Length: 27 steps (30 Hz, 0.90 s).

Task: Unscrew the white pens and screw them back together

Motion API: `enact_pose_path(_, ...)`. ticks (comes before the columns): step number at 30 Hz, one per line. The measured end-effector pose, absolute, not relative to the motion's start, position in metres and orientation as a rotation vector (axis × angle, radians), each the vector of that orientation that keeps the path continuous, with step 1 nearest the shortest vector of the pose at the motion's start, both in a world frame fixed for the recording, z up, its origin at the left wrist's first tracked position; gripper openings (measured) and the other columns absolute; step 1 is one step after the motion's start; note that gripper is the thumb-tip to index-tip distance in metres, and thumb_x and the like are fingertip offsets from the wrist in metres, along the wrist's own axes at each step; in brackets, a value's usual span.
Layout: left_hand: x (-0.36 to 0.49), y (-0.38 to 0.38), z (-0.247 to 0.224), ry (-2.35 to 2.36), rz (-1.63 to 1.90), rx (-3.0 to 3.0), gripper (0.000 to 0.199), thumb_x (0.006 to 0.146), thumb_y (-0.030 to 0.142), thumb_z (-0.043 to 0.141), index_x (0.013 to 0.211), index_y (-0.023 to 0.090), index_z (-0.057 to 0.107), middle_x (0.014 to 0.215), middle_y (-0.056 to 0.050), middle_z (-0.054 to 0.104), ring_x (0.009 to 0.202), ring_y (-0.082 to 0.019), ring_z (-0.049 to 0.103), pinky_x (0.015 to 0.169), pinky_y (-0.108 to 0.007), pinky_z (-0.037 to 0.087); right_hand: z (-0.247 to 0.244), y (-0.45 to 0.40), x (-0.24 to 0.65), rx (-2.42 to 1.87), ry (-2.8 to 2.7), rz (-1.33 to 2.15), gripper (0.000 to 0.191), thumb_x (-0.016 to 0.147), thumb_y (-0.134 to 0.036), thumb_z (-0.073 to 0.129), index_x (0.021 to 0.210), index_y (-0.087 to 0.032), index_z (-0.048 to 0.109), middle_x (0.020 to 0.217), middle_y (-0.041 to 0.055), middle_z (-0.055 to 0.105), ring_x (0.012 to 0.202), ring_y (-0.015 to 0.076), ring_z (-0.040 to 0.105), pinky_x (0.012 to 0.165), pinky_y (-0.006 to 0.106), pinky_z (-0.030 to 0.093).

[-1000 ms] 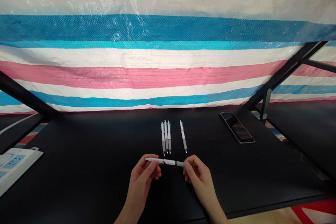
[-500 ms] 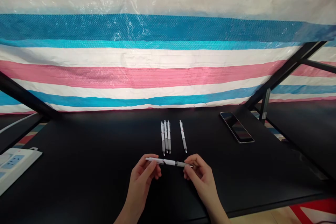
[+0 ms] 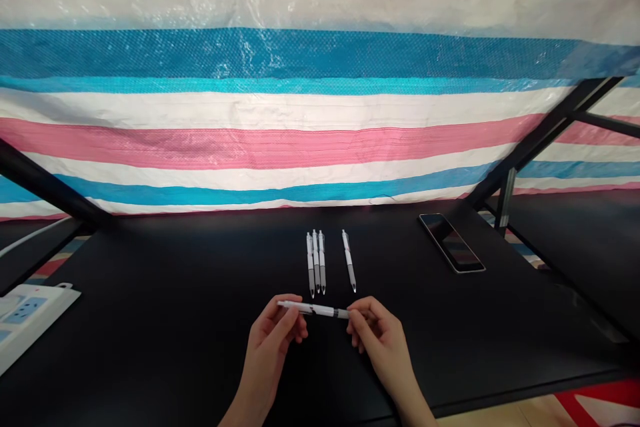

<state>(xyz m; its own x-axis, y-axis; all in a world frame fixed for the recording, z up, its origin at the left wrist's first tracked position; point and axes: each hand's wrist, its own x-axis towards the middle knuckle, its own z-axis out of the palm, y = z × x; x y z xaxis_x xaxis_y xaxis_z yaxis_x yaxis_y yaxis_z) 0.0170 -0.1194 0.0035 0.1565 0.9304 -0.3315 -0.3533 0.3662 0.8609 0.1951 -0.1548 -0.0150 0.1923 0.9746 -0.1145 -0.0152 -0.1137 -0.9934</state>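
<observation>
A white pen with a grey grip [image 3: 323, 310] is held level between both hands above the black table. My left hand [image 3: 275, 333] pinches its white clip end, and my right hand [image 3: 377, 332] has its fingers closed on the grey grip, hiding the tip. Beyond the hands, three similar pens [image 3: 316, 262] lie side by side, tips toward me. One more pen [image 3: 349, 260] lies apart, a little to their right.
A dark phone [image 3: 451, 243] lies on the black table [image 3: 175, 320] at the back right. At the left edge is a white power strip [image 3: 37, 320]. Black metal bars [image 3: 540, 123] and a striped plastic sheet [image 3: 320, 147] stand behind.
My right hand has shifted slightly left along the held pen, now covering its tip. The pen, my left hand and the pens on the table look the same.
</observation>
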Motion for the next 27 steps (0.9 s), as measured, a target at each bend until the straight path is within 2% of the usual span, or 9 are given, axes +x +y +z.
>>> enact_pose_path(4, 0.017, -0.120, 0.002, 1.031, 1.073, 0.685, 0.021, 0.078, 0.032, 0.065, 0.092, 0.017, 0.066, 0.065, -0.002, 0.061, 0.062, -0.013, 0.053, 0.057, -0.022, 0.043, -0.019, -0.155, 0.200, -1.346, -0.926, 1.105, 0.029, 0.077, -0.043, 0.063, 0.089, -0.018, 0.057, 0.062, -0.0002, 0.056, 0.052, 0.0127, 0.053, 0.050, 0.024, 0.043)
enact_pose_path(8, 0.015, -0.121, 0.001, 1.031, 1.115, 0.700, 0.021, 0.079, 0.032, 0.065, 0.093, 0.017, 0.066, 0.067, -0.002, 0.059, 0.063, -0.013, 0.052, 0.058, -0.022, 0.044, -0.022, -0.156, 0.204, -1.342, -0.865, 1.092, 0.027, 0.080, -0.040, 0.061, 0.094, -0.017, 0.057, 0.061, -0.0003, 0.057, 0.053, 0.0124, 0.053, 0.054, 0.025, 0.042)
enact_pose_path(27, 0.013, -0.119, 0.000, 1.059, 1.238, 0.651, 0.021, 0.077, 0.033, 0.066, 0.091, 0.019, 0.067, 0.067, -0.001, 0.059, 0.064, -0.014, 0.052, 0.060, -0.023, 0.045, -0.026, -0.157, 0.206, -1.244, -0.666, 1.041, 0.026, 0.081, -0.040, 0.060, 0.096, -0.018, 0.058, 0.058, -0.0014, 0.051, 0.050, 0.0115, 0.045, 0.050, 0.024, 0.036)
